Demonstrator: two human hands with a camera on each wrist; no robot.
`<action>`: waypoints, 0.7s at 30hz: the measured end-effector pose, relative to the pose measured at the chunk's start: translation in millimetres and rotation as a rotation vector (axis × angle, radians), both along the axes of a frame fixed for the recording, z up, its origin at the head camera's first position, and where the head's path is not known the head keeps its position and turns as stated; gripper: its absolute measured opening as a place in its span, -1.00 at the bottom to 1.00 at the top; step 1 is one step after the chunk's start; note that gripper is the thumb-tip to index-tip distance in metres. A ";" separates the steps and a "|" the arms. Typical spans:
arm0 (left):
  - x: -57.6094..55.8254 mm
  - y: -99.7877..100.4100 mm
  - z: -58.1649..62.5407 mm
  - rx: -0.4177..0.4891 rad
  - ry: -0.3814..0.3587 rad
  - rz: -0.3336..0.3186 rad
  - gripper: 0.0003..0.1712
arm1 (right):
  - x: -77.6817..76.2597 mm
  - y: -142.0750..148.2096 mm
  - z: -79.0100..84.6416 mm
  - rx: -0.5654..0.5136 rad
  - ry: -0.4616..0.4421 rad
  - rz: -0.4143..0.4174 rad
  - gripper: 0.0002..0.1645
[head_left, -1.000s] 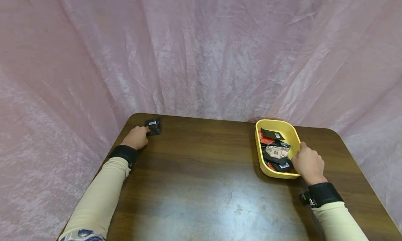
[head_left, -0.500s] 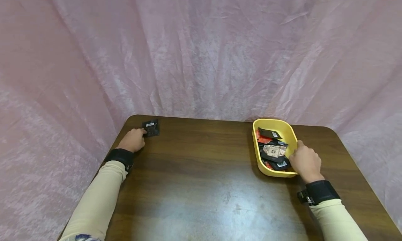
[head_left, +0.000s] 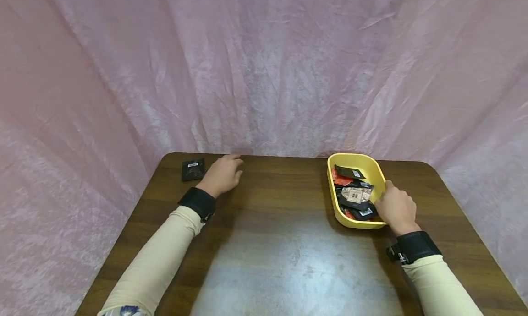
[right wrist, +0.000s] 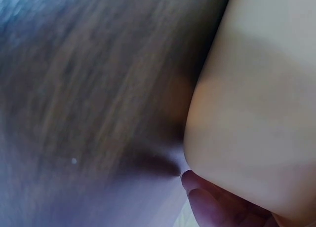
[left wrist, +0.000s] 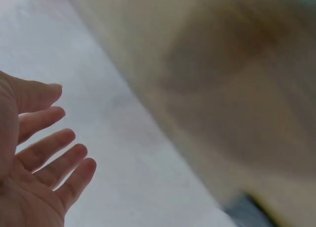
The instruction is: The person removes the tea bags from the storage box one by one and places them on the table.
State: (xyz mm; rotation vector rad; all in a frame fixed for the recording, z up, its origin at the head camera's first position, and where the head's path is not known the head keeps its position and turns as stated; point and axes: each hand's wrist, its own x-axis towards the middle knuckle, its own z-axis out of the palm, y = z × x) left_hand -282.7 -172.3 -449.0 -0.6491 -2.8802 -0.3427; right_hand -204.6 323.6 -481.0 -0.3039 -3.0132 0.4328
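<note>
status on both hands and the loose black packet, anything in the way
Left hand open, empty, beside loose black packet. Packet on table. Right hand holds yellow basket. Nothing visibly blocking.

Smooth plastic basket point(head_left: 339, 223), glossy wood-grained table point(head_left: 280, 197), crushed-velvet cloth curtain point(head_left: 264, 68)

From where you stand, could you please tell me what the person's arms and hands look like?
The left sleeve and right sleeve are pale cream. The left wristband and right wristband are wide and black, the right one with a small silvery fitting. White cloth with a blue pattern shows at the left sleeve's upper end. The left hand and right hand wear no gloves.
</note>
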 end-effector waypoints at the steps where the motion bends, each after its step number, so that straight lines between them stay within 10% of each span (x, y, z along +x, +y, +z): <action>1: 1.6 14.8 2.6 -0.005 0.021 -0.028 -0.59 | -0.1 0.3 -0.5 -0.001 0.000 0.002 -0.33; 10: 22.9 133.1 19.3 -0.005 0.030 -0.282 -0.55 | -2.0 -4.0 -2.0 -0.004 0.013 0.008 -0.34; 21: 38.7 224.2 11.4 -0.025 -0.116 -0.432 -0.45 | -11.3 -21.0 -4.3 0.041 0.001 0.035 -0.25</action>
